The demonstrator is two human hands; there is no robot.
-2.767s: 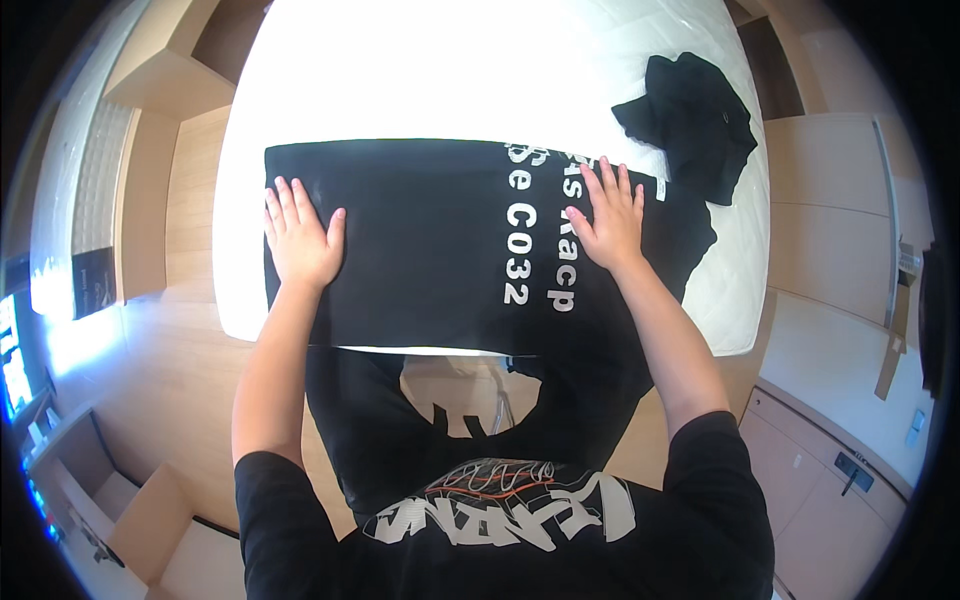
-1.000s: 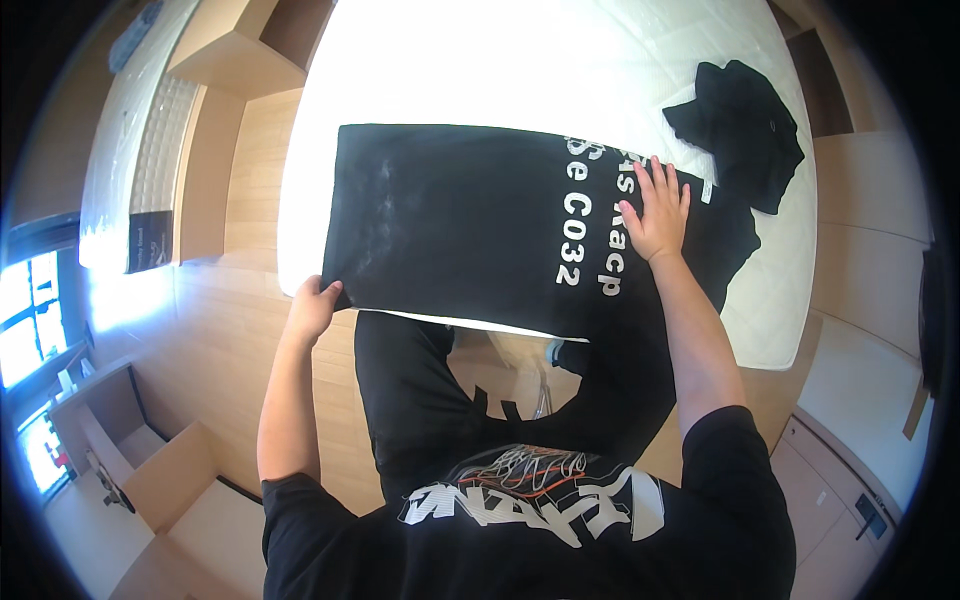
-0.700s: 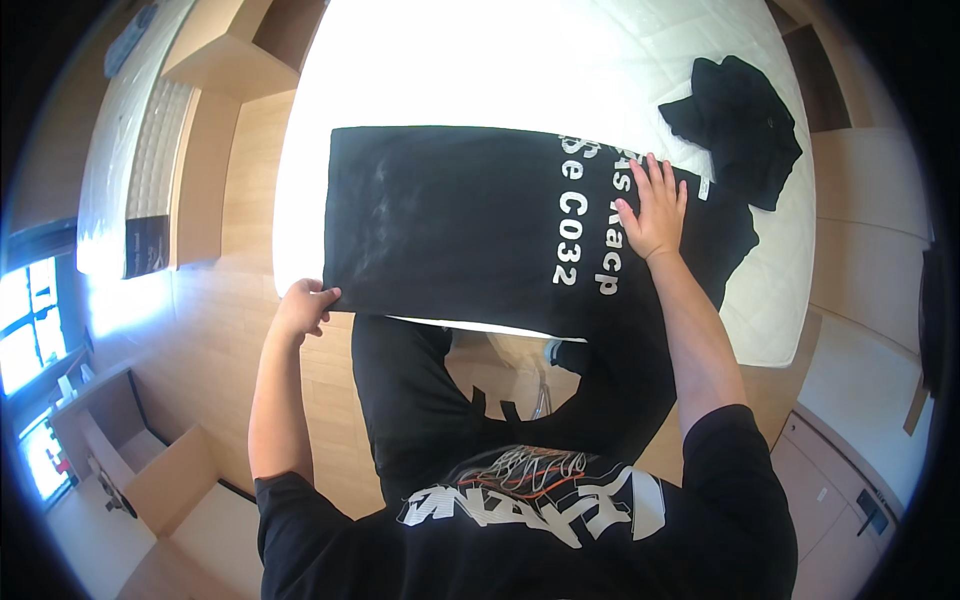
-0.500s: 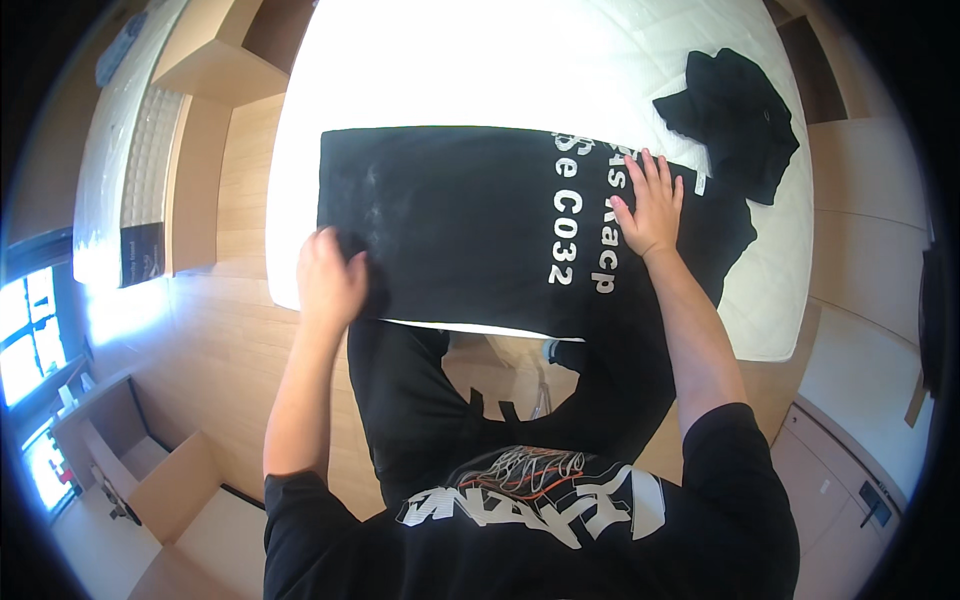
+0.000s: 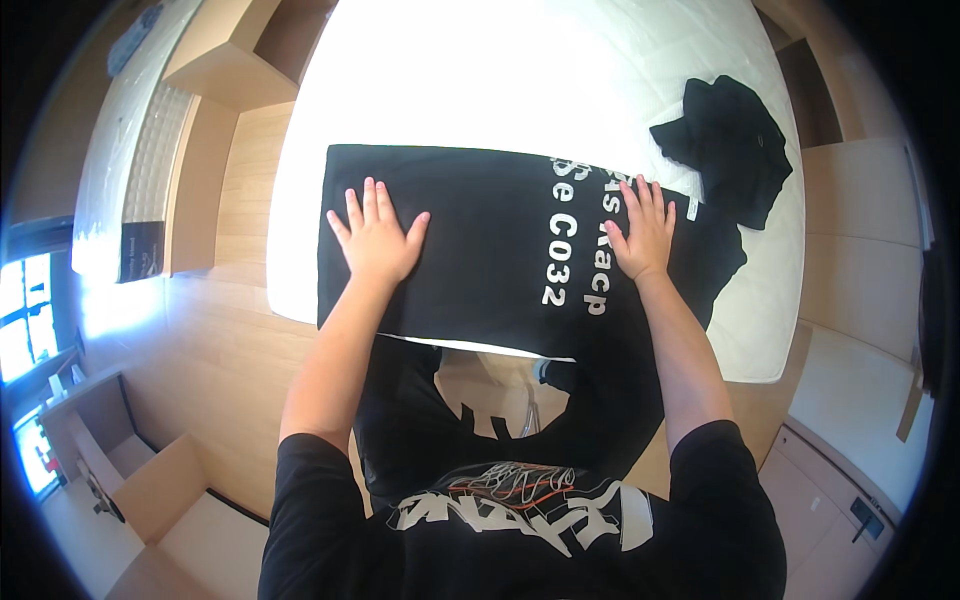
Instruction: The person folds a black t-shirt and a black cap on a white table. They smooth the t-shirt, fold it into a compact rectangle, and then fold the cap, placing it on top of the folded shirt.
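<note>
A black T-shirt (image 5: 475, 240) with large white lettering lies spread sideways across the near part of a white mattress (image 5: 480, 80). Flat on its left part rests my left hand (image 5: 378, 237), fingers spread and empty. My right hand (image 5: 645, 232) lies flat over the lettering near the collar end, its fingers also stretched out. A small pale label (image 5: 692, 210) shows beside the right fingers. Beyond the shirt's right end is a second black garment (image 5: 730, 145), bunched up on the mattress.
Wooden bed-frame parts (image 5: 220, 60) and a plastic-wrapped mattress (image 5: 130, 180) stand on the left. An open wooden drawer unit (image 5: 165, 490) is at the lower left, near bright windows (image 5: 28, 320). Pale cabinets (image 5: 830, 480) line the right side. My legs (image 5: 400, 400) are against the mattress edge.
My left hand has moved from the shirt's left edge inward and up, and its fingers have spread flat. My right hand stays on the lettering. The whole view has shifted slightly.
</note>
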